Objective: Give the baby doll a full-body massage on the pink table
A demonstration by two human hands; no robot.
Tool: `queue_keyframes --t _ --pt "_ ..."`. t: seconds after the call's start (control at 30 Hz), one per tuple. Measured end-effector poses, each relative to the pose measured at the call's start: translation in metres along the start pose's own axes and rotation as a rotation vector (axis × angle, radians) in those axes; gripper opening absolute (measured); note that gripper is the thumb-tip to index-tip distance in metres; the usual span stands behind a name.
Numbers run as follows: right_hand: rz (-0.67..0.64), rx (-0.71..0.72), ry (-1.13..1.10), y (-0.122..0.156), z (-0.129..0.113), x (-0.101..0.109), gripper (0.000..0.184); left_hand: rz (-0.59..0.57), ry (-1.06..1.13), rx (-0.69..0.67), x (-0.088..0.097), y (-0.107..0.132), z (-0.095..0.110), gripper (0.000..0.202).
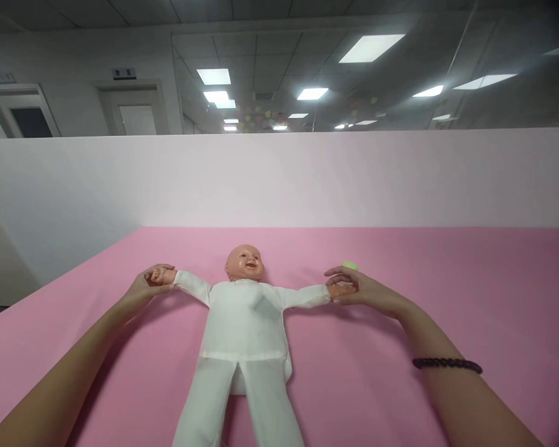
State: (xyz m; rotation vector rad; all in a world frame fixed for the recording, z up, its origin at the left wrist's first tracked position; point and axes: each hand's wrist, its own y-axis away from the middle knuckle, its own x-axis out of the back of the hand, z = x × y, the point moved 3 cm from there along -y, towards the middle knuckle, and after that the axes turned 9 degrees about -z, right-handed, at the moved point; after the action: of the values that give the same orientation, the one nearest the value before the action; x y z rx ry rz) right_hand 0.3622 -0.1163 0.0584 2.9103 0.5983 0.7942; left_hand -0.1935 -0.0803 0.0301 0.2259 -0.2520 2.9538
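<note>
A baby doll (242, 323) in a white shirt and white trousers lies on its back on the pink surface (447, 273), head away from me, arms stretched out to both sides. My left hand (144, 287) is closed round the doll's hand on the left. On the other side, my right hand (361, 290) grips the doll's other hand, fingers wrapped over it. A dark braided band circles my right wrist.
A small yellow-green object (349, 265) lies just behind my right hand. A pale pink partition wall (279, 180) rises along the far edge of the surface. Above it show office ceiling lights and doors.
</note>
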Motion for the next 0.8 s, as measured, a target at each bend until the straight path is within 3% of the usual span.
queue_keyframes --t 0.17,0.23,0.37,0.5,0.67,0.8 --pt "0.121 0.128 -0.486 -0.016 0.013 -0.01 0.095 -0.027 0.317 -0.018 -0.034 -0.009 -0.002 0.05" --pt "0.184 0.195 -0.658 -0.026 0.014 -0.02 0.097 -0.05 0.412 -0.023 -0.048 -0.009 0.0 0.045" --pt "0.332 0.243 -0.971 -0.05 0.013 -0.044 0.069 -0.065 0.571 -0.018 -0.073 -0.006 0.003 0.049" --pt "0.603 0.114 -1.154 -0.069 0.02 -0.068 0.029 -0.031 0.656 0.082 -0.091 -0.004 -0.001 0.059" --pt "0.647 -0.024 -1.195 -0.075 0.031 -0.09 0.022 0.042 0.708 0.121 -0.098 -0.006 -0.008 0.054" --pt "0.625 -0.008 -1.188 -0.073 0.028 -0.102 0.028 0.144 0.712 0.111 -0.095 -0.007 -0.011 0.034"
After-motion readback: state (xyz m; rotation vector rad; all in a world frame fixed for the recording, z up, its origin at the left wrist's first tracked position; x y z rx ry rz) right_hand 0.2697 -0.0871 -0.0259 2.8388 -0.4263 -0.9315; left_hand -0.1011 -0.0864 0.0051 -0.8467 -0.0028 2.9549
